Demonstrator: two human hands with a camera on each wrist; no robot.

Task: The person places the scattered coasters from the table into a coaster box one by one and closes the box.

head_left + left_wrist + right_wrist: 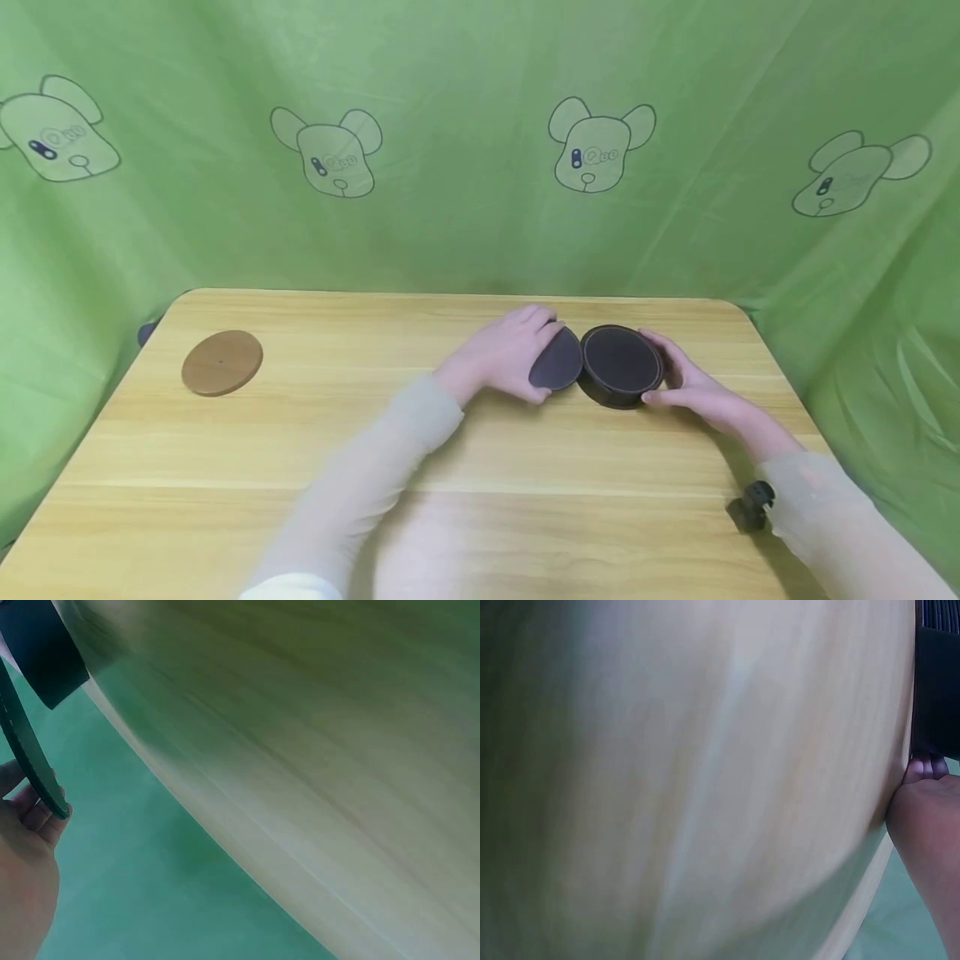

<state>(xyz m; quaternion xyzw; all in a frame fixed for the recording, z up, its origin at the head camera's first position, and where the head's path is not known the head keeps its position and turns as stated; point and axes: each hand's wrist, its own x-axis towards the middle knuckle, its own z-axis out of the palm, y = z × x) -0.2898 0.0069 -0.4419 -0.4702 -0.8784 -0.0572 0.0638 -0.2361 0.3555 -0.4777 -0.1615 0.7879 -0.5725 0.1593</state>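
My left hand (513, 354) pinches a thin dark round coaster (558, 362) by its left side, thumb near and fingers far. In the left wrist view this coaster (28, 746) is tilted, clear of the table edge. Just right of it stands a round black coaster holder (621, 367) with a stitched dark top, the two almost meeting in the head view. My right hand (693, 390) grips the holder from the right, thumb at the front and fingers behind. In the right wrist view the holder's wall (939, 690) shows stacked thin edges near the top of the frame.
A brown round disc (222, 363) with a small dot at its centre lies on the far left of the wooden table (420, 533). Green curtains (465, 242) printed with bear heads hang behind and at both sides. A black camera (752, 505) sits at the right wrist.
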